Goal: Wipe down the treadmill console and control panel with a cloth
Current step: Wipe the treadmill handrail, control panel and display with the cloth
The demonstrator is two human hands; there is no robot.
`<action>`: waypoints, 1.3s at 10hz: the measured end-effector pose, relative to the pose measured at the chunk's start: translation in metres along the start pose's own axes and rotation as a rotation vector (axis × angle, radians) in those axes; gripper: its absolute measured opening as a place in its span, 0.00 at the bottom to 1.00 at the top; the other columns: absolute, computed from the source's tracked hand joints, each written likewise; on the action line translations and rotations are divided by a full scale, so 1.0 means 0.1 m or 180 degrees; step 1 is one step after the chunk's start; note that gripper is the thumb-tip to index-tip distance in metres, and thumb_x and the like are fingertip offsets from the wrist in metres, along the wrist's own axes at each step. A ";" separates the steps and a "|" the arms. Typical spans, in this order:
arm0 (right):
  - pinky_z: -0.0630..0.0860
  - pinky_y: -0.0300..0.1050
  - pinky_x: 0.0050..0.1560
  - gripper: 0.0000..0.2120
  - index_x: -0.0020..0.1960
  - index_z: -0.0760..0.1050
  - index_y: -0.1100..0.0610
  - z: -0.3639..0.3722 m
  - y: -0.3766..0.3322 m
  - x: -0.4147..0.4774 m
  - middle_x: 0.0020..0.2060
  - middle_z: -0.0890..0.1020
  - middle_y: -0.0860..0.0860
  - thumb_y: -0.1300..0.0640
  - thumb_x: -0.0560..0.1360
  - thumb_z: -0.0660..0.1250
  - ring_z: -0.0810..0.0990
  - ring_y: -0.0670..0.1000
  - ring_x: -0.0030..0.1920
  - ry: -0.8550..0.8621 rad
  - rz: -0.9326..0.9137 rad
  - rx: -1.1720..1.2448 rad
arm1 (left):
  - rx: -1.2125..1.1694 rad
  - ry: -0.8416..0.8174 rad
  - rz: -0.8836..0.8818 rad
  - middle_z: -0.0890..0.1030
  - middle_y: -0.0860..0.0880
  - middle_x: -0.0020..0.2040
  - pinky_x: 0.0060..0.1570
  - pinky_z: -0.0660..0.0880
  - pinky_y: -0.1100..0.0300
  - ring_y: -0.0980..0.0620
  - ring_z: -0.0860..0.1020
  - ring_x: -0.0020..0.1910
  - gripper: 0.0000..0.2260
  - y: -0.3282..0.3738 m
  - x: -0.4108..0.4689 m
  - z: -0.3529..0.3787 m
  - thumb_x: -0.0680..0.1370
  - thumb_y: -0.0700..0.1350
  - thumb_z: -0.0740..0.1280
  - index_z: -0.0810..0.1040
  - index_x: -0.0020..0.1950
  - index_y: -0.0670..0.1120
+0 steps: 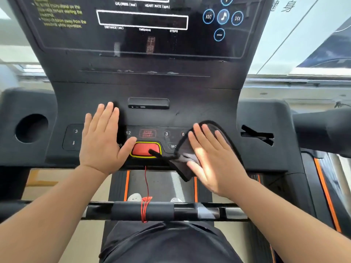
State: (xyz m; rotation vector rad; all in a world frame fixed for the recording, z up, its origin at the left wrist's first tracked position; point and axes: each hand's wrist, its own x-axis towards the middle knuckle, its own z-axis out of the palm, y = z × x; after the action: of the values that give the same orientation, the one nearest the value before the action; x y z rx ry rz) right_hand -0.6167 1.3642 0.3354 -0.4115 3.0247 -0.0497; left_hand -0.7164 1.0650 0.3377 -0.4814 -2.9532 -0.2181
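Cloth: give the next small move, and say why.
Probably slide the cloth left along the panel under the flat right hand. It covers only the panel's right end; the keys above the red key lie uncovered, and the left hand rests flat on the left end.

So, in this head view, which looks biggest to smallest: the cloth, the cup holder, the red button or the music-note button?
1. Cloth, partly hidden under the right hand.
2. Cup holder.
3. Red button.
4. Music-note button, farther from the camera, so it may only look smallest.
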 end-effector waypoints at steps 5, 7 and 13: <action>0.49 0.63 0.81 0.40 0.83 0.49 0.60 -0.14 -0.10 0.83 0.84 0.47 0.59 0.35 0.81 0.46 0.44 0.61 0.83 -0.0104 -0.0249 -0.0172 | -0.0107 -0.0011 0.0044 0.63 0.39 0.80 0.79 0.50 0.41 0.40 0.57 0.80 0.38 -0.03 -0.01 0.02 0.79 0.64 0.49 0.63 0.78 0.37; 0.53 0.60 0.81 0.34 0.83 0.56 0.55 -0.07 0.02 0.13 0.83 0.55 0.53 0.38 0.82 0.51 0.52 0.57 0.83 -0.0243 -0.0535 -0.0135 | -0.0136 0.0031 0.0050 0.63 0.39 0.79 0.79 0.50 0.42 0.40 0.58 0.80 0.40 -0.03 -0.01 0.02 0.80 0.67 0.44 0.64 0.78 0.37; 0.51 0.60 0.81 0.35 0.83 0.57 0.54 -0.07 -0.01 0.35 0.83 0.57 0.51 0.37 0.81 0.53 0.52 0.57 0.83 -0.0087 -0.0719 -0.0066 | -0.0233 0.0157 -0.0008 0.65 0.39 0.78 0.78 0.52 0.43 0.40 0.60 0.79 0.36 -0.01 -0.02 0.02 0.79 0.62 0.51 0.65 0.77 0.37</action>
State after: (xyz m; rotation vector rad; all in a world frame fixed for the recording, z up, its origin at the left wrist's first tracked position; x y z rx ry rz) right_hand -0.6507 1.3539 0.3392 -0.7473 2.9393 -0.0275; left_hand -0.7149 1.0639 0.3351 -0.4744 -2.9063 -0.3342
